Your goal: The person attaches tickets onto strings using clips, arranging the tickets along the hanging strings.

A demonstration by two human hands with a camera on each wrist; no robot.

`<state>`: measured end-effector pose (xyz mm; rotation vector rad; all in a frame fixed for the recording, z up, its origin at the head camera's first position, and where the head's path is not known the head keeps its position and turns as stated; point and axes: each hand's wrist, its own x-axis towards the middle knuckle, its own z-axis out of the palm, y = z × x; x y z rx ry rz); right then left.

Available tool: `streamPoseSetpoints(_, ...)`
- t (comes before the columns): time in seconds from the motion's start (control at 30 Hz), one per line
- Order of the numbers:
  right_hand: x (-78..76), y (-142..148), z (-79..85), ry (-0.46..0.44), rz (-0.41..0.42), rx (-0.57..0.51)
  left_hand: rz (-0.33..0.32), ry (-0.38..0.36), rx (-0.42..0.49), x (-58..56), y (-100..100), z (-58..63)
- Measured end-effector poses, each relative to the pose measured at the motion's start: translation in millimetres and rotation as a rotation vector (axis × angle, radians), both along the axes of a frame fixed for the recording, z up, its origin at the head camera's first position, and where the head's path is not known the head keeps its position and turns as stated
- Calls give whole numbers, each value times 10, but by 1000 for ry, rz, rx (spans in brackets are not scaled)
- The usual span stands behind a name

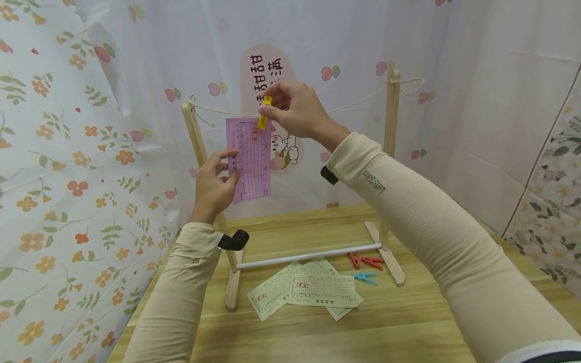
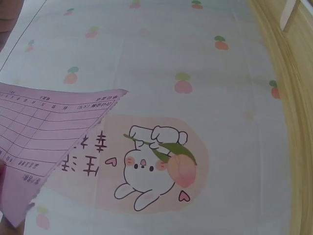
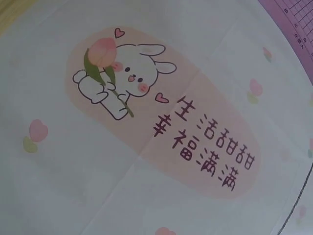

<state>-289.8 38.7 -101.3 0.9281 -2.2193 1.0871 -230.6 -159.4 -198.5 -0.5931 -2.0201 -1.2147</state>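
Note:
A pink printed form hangs upright at the string in the head view, its top edge right by the line. My right hand pinches a yellow clothespin over the form's top right corner. Lower down, my left hand pinches the form's left edge between thumb and fingers. The left wrist view shows the lower part of the pink form with a torn-looking edge. Only a corner of the pink form enters the right wrist view.
A wooden stand with a right post and a white bottom bar carries the string. Several pale green forms lie overlapping on the wooden table. Red clothespins and a blue clothespin lie to their right.

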Motion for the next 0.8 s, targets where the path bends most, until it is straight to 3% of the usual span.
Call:
streamPoseSetpoints(0.17,-26,-32,55,23,-8,9,-25,-19,31,-12,-15,10)
streamPoseSetpoints(0.47,-44,-110,133,-40,-26,8,-17,-86,78,-27,-41,10)
streamPoseSetpoints(0.7,-93,-193,180,-83,-18,-20,-29,-127,116,-251,-173,-101)
streamPoseSetpoints(0.8,-130,-225,186,-85,-14,-26,-15,-111,109,-287,-195,-124)
